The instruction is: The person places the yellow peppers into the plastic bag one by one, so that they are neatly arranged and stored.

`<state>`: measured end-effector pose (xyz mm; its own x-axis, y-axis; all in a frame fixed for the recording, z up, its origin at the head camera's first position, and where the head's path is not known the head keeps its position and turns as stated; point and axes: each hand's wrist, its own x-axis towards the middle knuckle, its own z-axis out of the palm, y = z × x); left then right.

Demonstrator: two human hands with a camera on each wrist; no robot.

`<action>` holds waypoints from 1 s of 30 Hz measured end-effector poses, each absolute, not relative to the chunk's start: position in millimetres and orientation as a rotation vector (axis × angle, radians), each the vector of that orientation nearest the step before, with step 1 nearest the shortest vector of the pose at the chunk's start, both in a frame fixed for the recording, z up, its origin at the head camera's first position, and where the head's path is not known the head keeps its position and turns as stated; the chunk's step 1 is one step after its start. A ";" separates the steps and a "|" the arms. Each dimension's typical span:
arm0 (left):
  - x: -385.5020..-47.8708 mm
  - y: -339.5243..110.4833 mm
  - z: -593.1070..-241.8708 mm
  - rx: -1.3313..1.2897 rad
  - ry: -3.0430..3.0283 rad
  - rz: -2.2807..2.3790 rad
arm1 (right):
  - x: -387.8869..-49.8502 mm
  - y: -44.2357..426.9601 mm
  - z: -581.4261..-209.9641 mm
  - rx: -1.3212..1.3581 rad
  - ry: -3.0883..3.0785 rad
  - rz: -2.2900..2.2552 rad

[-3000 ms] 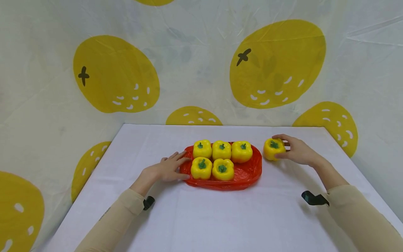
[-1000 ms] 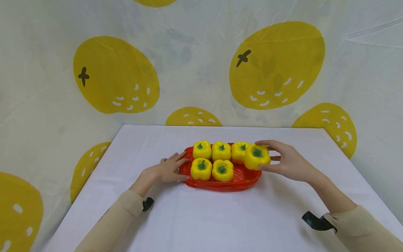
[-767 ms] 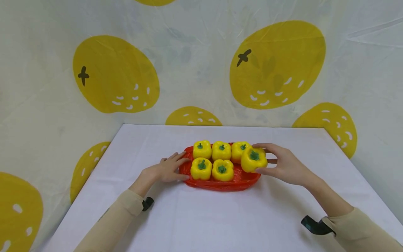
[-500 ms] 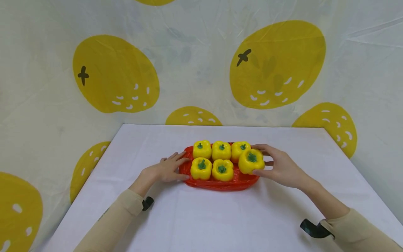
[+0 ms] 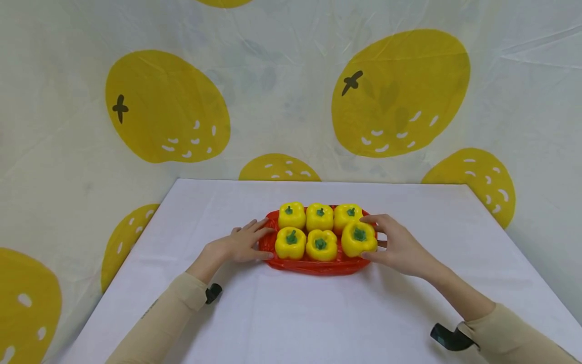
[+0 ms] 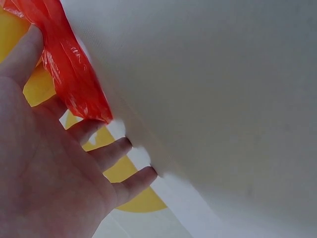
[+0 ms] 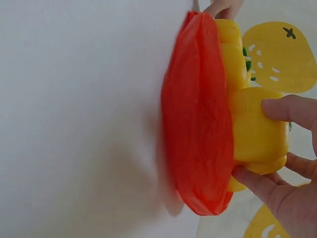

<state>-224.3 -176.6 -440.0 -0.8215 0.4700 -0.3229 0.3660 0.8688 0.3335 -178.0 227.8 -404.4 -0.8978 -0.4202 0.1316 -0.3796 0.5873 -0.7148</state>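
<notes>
A yellow bell pepper (image 5: 358,240) with a green stem is held by my right hand (image 5: 400,247) at the right end of a red plastic-covered tray (image 5: 313,268). In the right wrist view my thumb and fingers grip the sides of this bell pepper (image 7: 260,131), low over the red tray wall (image 7: 198,119). Several other yellow bell peppers (image 5: 320,217) sit upright in two rows on the tray. My left hand (image 5: 241,244) lies with spread fingers at the tray's left end. In the left wrist view its fingers touch the red plastic (image 6: 74,74).
A white-covered table (image 5: 282,313) carries the tray near its middle. Behind stands a pale curtain (image 5: 282,111) printed with large yellow fruit shapes. A black strap-like device (image 5: 451,337) sits at my right cuff, with another (image 5: 213,293) at my left.
My right hand has carried the bell pepper from the table right of the tray leftward, then down into the front right spot. My left hand has stayed at the tray's left end.
</notes>
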 end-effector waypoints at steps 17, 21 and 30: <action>-221.9 -180.7 -445.4 0.611 2.655 0.329 | -176.0 218.5 -423.4 -0.648 2.803 -1.148; -221.1 -180.3 -442.8 0.628 2.657 0.346 | -174.8 216.9 -426.6 -0.634 2.803 -1.157; -221.3 -181.1 -440.7 0.645 2.656 0.367 | -174.4 215.0 -428.5 -0.633 2.838 -1.139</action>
